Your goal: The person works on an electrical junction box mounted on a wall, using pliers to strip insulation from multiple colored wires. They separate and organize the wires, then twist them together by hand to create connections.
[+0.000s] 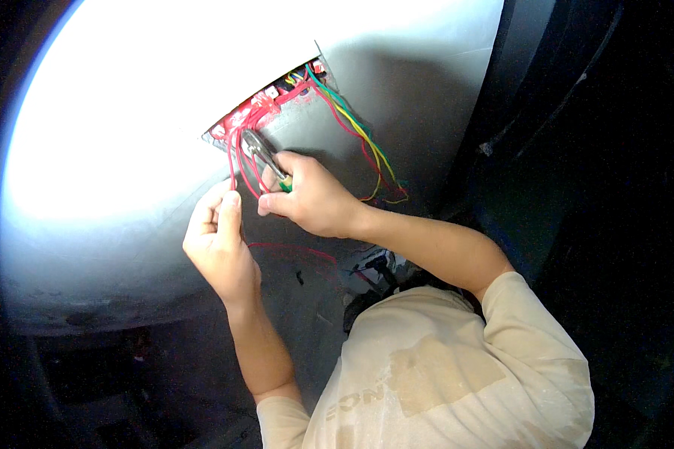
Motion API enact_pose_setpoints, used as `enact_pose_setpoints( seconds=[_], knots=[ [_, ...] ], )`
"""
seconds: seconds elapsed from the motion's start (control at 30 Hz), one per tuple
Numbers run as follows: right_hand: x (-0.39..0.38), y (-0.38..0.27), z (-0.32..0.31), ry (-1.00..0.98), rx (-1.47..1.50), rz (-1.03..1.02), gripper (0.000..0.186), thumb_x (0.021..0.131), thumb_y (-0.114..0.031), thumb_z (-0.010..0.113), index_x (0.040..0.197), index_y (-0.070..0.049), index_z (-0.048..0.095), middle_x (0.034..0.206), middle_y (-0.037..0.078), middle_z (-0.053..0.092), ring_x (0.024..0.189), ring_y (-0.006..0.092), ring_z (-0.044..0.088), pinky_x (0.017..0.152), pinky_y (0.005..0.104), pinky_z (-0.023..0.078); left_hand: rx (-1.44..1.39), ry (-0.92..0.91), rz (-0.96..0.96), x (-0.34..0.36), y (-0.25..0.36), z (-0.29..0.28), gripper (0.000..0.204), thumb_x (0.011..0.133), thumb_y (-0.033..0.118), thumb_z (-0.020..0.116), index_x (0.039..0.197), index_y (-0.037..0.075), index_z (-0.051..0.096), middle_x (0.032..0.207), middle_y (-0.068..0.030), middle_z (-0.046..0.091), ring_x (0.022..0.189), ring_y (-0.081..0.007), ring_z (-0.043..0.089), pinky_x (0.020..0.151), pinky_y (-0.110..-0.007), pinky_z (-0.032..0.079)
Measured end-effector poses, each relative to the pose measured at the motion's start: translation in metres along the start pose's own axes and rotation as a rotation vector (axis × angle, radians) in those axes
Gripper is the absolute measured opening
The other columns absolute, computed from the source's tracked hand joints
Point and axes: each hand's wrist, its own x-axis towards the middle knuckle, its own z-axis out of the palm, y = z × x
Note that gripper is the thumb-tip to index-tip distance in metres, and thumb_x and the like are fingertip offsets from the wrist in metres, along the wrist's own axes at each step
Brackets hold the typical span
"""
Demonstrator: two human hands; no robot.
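Red wire drops from the slot, left fingers pinching it, right fingers curled round the pliers, so I'd keep it taut and their nose off the other wires, or something could get nicked.

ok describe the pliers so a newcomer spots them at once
On the big curved panel, find the long slot with red wires spilling out. Just below it, the right hand grips the pliers. Their shiny metal head and green handle set them apart from the thin wires alongside.
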Motion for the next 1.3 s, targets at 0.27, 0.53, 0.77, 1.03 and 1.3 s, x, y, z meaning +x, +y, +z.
enact_pose_setpoints(
  seconds=[0.27, 0.53, 0.77, 1.03, 1.3],
  knots=[
    [0.003, 0.0, 0.001, -0.017, 0.017, 0.051, 0.018, 0.088, -0.007, 0.075, 0.089, -0.004, 0.058, 0.075, 0.002, 0.062, 0.071, 0.0076, 0.056, 0.066, 0.0282, 0.047, 0.081, 0.093, 0.028, 0.0, -0.006, -0.001, 0.014, 0.096, -0.001, 0.067, 0.106, -0.009, 0.072, 0.087, -0.0021, 0.068, 0.074, -0.0046, 0.055, 0.066, -0.019, 0.042],
    [0.005, -0.003, 0.0, -0.062, 0.026, 0.04, 0.016, 0.089, -0.005, 0.074, 0.09, -0.003, 0.058, 0.079, 0.005, 0.067, 0.076, 0.0091, 0.062, 0.069, 0.0284, 0.05, 0.102, 0.146, 0.144, -0.008, -0.008, 0.002, 0.012, 0.094, 0.004, 0.07, 0.101, -0.005, 0.075, 0.071, 0.0034, 0.06, 0.054, -0.001, 0.037, 0.049, -0.021, 0.023],
    [0.003, -0.008, -0.005, -0.086, 0.024, 0.045, 0.017, 0.085, -0.006, 0.075, 0.086, -0.004, 0.059, 0.075, 0.002, 0.063, 0.072, 0.0087, 0.055, 0.067, 0.0294, 0.048, 0.147, 0.212, 0.134, -0.019, 0.001, 0.007, 0.011, 0.094, 0.001, 0.07, 0.101, -0.007, 0.073, 0.08, -0.0009, 0.064, 0.067, -0.0044, 0.05, 0.06, -0.02, 0.036],
    [-0.002, -0.014, -0.007, -0.078, 0.022, 0.043, 0.015, 0.087, -0.006, 0.074, 0.087, -0.004, 0.059, 0.076, 0.002, 0.063, 0.072, 0.0085, 0.056, 0.067, 0.0288, 0.048, 0.226, 0.226, 0.227, -0.023, 0.016, 0.004, 0.011, 0.094, 0.002, 0.071, 0.102, -0.005, 0.074, 0.075, 0.0026, 0.062, 0.055, -0.0006, 0.038, 0.049, -0.02, 0.024],
    [-0.005, -0.014, -0.003, -0.031, 0.024, -0.021, 0.015, 0.089, -0.007, 0.074, 0.09, -0.004, 0.06, 0.078, 0.003, 0.064, 0.075, 0.0086, 0.057, 0.069, 0.0306, 0.048, 0.127, -0.074, 0.092, -0.013, 0.014, 0.004, 0.016, 0.1, -0.001, 0.062, 0.111, -0.009, 0.07, 0.101, -0.0085, 0.072, 0.09, -0.01, 0.065, 0.082, -0.024, 0.051]
  ],
)
